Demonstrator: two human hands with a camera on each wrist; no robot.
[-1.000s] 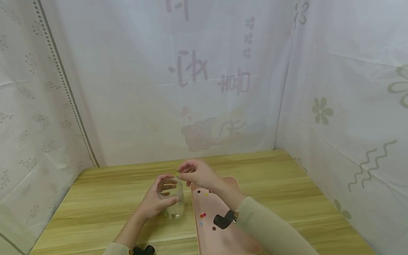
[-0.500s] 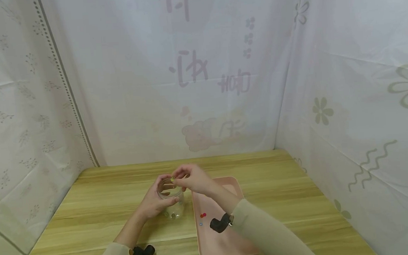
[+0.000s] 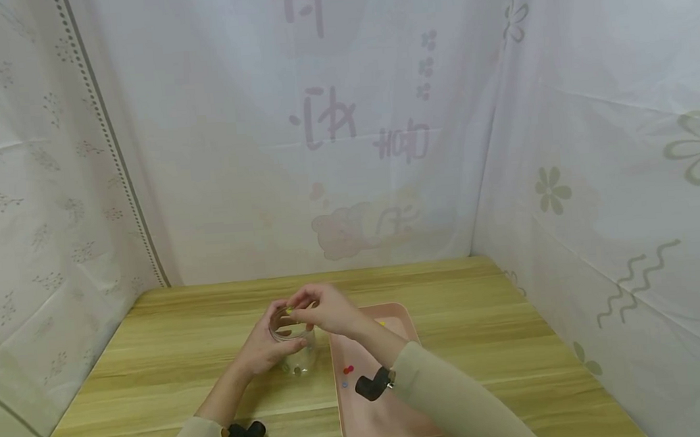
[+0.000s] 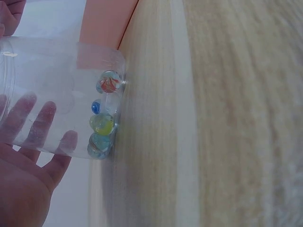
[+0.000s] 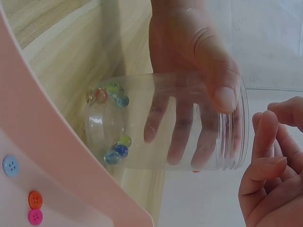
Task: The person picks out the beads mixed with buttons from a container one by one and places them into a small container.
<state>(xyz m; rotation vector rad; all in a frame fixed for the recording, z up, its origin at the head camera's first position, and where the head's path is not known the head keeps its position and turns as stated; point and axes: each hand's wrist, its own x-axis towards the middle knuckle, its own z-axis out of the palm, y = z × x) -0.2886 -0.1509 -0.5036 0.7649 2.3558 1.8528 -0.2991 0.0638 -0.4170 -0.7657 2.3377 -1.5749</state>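
Note:
My left hand [image 3: 266, 347] grips a clear plastic jar [image 3: 302, 360] from its left side, with the fingers behind it and the thumb in front. The jar stands upright on the table, mouth up and lidless. Several glass marbles lie on its bottom, among them a red-swirled marble [image 4: 110, 82] and a yellow one [image 4: 103, 124]. Over the jar mouth, my right hand [image 3: 327, 311] pinches a small yellow-green piece [image 3: 289, 311]; its kind is unclear. In the right wrist view, the fingertips of that hand [image 5: 274, 165] are close together and hide the piece.
A pink tray [image 3: 364, 420] sits right of the jar, partly under my right forearm. In it lie a light blue button [image 5: 11, 166], an orange button [image 5: 35, 200], a pink button [image 5: 35, 217] and a yellow item [image 3: 383, 323]. Printed white curtains [image 3: 229, 152] hang around the wooden table [image 3: 153, 367].
My right hand has moved left from the jar's right rim to over its mouth, carrying the yellow-green piece. The left hand and jar have stayed put.

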